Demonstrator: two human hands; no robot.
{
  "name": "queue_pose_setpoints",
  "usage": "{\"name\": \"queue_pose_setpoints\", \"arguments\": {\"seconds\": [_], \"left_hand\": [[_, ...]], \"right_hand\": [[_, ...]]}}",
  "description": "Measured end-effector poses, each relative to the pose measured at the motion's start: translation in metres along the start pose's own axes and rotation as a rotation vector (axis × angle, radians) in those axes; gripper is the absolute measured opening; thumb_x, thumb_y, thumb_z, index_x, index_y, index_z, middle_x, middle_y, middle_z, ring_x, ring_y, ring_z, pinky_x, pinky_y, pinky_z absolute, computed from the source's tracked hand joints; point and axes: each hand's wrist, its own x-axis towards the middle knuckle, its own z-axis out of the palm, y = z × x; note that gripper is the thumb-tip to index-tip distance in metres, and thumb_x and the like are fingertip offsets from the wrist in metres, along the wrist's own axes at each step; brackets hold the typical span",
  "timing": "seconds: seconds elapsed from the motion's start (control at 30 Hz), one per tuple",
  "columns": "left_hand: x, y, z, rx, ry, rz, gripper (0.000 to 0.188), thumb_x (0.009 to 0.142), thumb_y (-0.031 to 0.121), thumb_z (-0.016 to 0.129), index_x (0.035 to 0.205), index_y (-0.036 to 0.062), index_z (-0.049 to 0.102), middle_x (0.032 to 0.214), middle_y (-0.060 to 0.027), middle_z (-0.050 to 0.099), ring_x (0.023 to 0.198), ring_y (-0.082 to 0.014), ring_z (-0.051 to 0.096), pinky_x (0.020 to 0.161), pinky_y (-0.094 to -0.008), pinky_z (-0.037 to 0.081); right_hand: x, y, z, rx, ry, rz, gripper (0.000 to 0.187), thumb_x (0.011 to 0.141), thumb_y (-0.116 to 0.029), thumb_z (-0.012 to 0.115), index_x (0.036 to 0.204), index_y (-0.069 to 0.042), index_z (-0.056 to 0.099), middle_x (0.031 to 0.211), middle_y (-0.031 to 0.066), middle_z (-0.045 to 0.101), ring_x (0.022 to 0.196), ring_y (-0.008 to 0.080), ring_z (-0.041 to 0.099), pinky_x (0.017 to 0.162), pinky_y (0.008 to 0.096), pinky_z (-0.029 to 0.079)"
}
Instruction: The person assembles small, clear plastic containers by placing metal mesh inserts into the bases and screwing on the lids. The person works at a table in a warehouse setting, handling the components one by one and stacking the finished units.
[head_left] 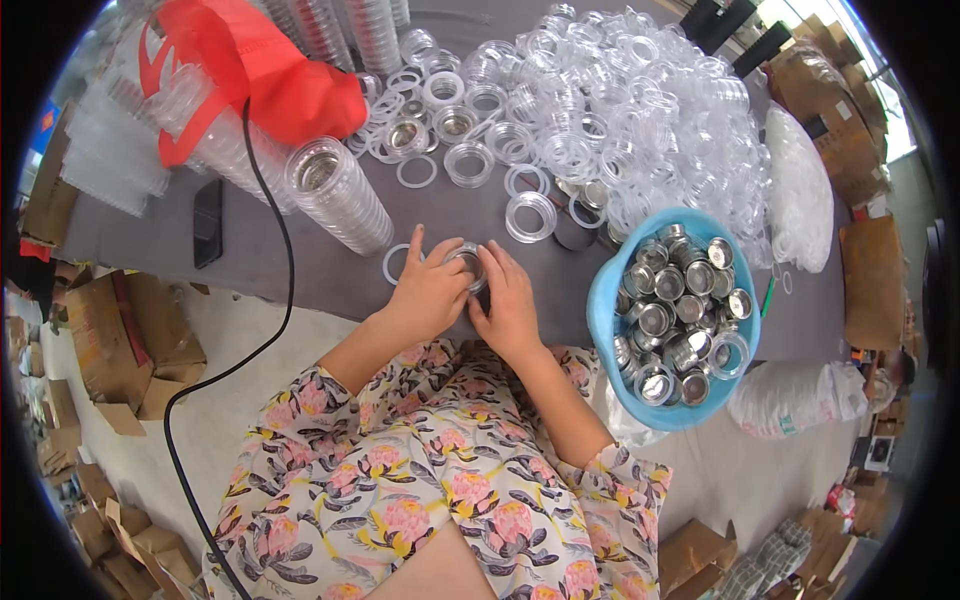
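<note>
At the table's near edge, my left hand (428, 292) and my right hand (510, 305) close around a small round clear plastic piece (468, 262) with a silvery middle. My left fingers press on it from the left, and the right thumb and fingers hold its other side. A flat clear ring (397, 264) lies beside my left hand. Further off, a thick clear ring (530, 217) rests on the grey table. To the left leans a tall stack of clear round pieces (345, 200), the top one with a metal insert.
A blue basin (603, 340) full of small metal cups stands at the right edge. Behind it spreads a large heap of clear plastic rings (640, 110). A red bag (270, 70), a phone (208, 224) and a black cable (285, 290) are on the left. Cardboard boxes (130, 340) surround the table.
</note>
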Motion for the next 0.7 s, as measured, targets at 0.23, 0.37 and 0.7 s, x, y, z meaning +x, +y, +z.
{"name": "queue_pose_setpoints", "arguments": {"seconds": [0.23,0.37,0.7], "left_hand": [[-0.035,-0.006,-0.061,-0.122,0.592,0.089,0.038,0.076,0.008,0.064,0.113,0.0115,0.059,0.118,-0.0054,0.057,0.118,-0.0269,0.048,0.106,-0.0488,0.027],[-0.018,-0.017,-0.119,0.122,0.814,-0.245,0.032,0.079,0.009,0.063,0.11,0.0121,0.06,0.111,-0.0051,0.06,0.113,-0.026,0.052,0.103,-0.0495,0.027],[-0.019,-0.032,-0.132,-0.049,0.741,-0.294,0.015,0.085,0.009,0.059,0.099,0.0067,0.065,0.098,-0.0061,0.063,0.105,-0.024,0.055,0.103,-0.049,0.027]], "right_hand": [[-0.002,0.001,-0.001,-0.015,0.059,0.049,0.063,0.071,-0.003,0.06,0.131,-0.002,0.041,0.135,0.0218,0.039,0.122,0.0388,0.04,0.103,0.0482,0.03],[0.009,-0.013,0.0,-0.009,0.184,-0.065,0.06,0.072,-0.004,0.06,0.129,-0.002,0.043,0.133,0.0208,0.042,0.123,0.0376,0.04,0.103,0.0483,0.03],[0.115,-0.095,0.035,0.6,0.178,-0.214,0.083,0.064,-0.012,0.077,0.134,0.003,0.035,0.131,0.0215,0.045,0.121,0.0376,0.044,0.099,0.0421,0.037]]}}
